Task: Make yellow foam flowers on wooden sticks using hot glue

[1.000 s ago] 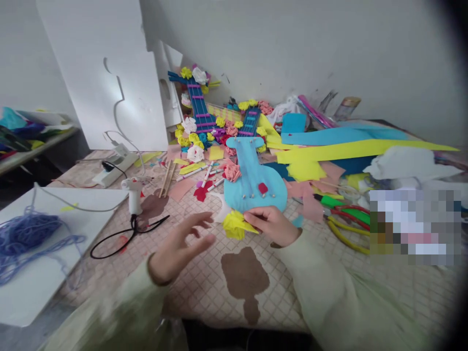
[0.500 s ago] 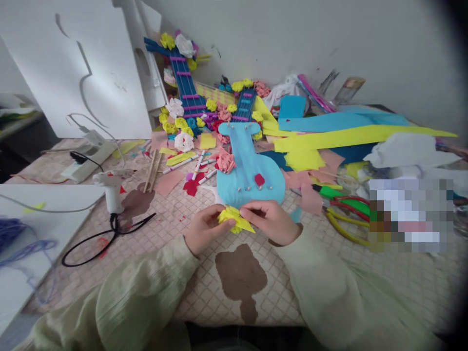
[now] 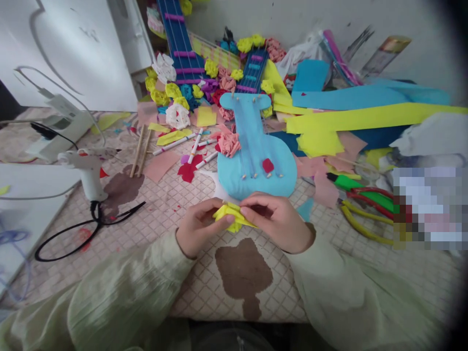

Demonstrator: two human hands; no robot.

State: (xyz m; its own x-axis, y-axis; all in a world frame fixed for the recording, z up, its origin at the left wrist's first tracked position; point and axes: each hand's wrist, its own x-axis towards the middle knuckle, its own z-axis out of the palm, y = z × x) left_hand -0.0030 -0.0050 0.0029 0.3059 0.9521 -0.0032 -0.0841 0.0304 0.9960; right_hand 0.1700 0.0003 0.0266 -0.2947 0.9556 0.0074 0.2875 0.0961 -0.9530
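Observation:
Between my two hands is a yellow crepe paper flower [image 3: 231, 212], folded in layers. My left hand [image 3: 201, 225] pinches its left side with thumb and fingers. The fingers of my right hand [image 3: 280, 219] are closed on its right side, where a strip of the paper sticks out. Just beyond my hands lies a light blue guitar-shaped piece [image 3: 252, 168] with strings on small pegs. A pink paper flower [image 3: 228, 142] sits on its left edge, and a small red paper piece [image 3: 268, 165] on its body.
At left are a white glue gun [image 3: 89, 175] with a black cord and a power strip [image 3: 60, 124]. Markers [image 3: 195, 145] and wooden sticks [image 3: 141, 151] lie mid-table. Pliers [image 3: 361, 214] and yellow crepe strips [image 3: 365, 117] are at right. Dark blue guitar shapes [image 3: 186, 61] with paper flowers stand behind.
My view has moved closer and tilted down, so the background sits higher. The yellow paper has turned in my fingers and its pointed end is less exposed. Both hands still hold it.

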